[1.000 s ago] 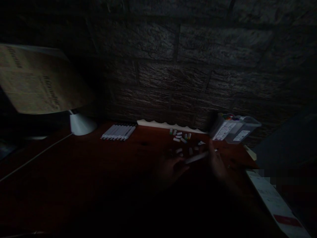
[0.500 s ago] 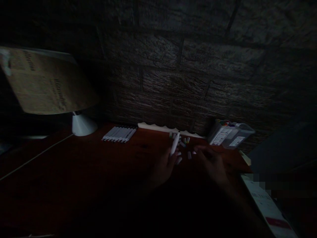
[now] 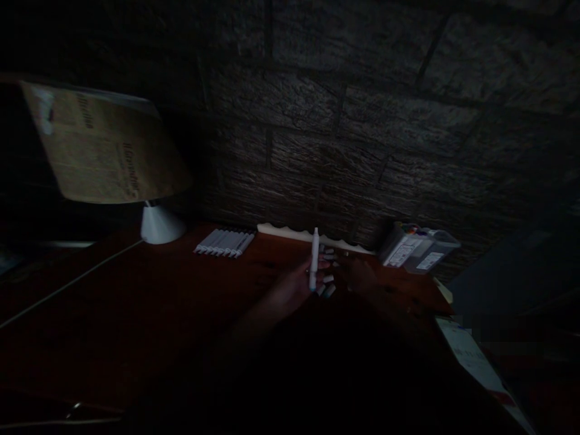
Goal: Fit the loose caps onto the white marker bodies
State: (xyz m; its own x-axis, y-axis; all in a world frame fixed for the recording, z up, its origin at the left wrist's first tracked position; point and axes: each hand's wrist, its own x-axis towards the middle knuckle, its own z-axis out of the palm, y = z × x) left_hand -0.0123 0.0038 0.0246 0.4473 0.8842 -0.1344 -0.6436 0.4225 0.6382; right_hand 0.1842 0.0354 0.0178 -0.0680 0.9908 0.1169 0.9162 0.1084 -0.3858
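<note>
The scene is very dark. My left hand [image 3: 301, 284] is closed round a white marker [image 3: 313, 257] and holds it nearly upright above the red-brown table [image 3: 158, 302]. My right hand [image 3: 362, 275] hovers just right of it, over several loose marker caps [image 3: 328, 284] scattered on the table; its fingers are lost in shadow. A row of several white markers [image 3: 224, 243] lies side by side farther left, near the wall.
A lamp with a white base [image 3: 161, 225] and a tan printed shade [image 3: 104, 148] stands at the back left, its cord running left. A clear plastic marker box [image 3: 419, 251] sits at the back right. A white scalloped strip [image 3: 308, 235] lines the brick wall. White paper [image 3: 475, 362] lies at right.
The marker has gone from lying across both hands to standing upright in my left hand alone. My right hand let go and moved over the caps. The view shifted slightly right.
</note>
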